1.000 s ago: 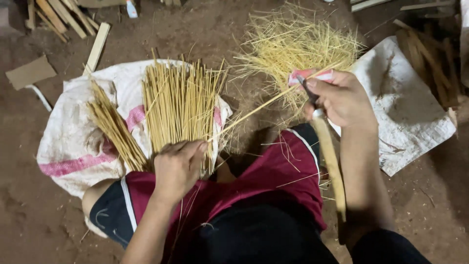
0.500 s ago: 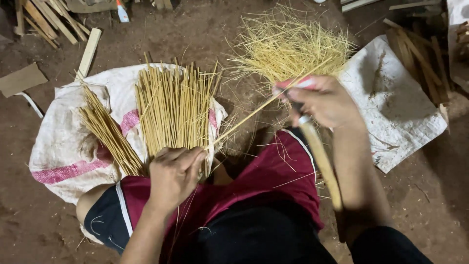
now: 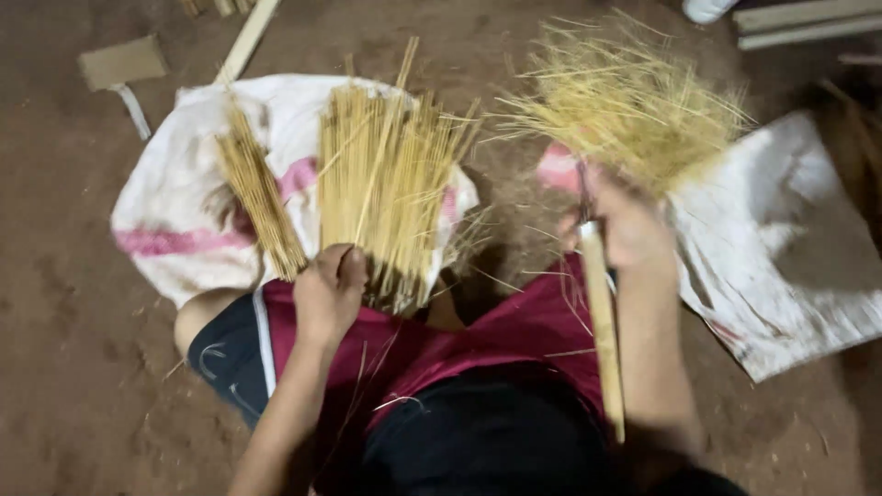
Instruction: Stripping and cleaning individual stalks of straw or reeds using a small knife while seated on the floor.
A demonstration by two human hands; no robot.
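Two bundles of sticks (image 3: 386,184) fan over our sack (image 3: 175,211); left hand (image 3: 329,292) pinches their ends, right hand (image 3: 629,225) clenches a knife handle (image 3: 602,321).

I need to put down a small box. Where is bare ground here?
Bare dirt floor lies left of the white sack, below the cardboard piece. Crowded: stick bundles by the left hand, shavings pile by the right hand.
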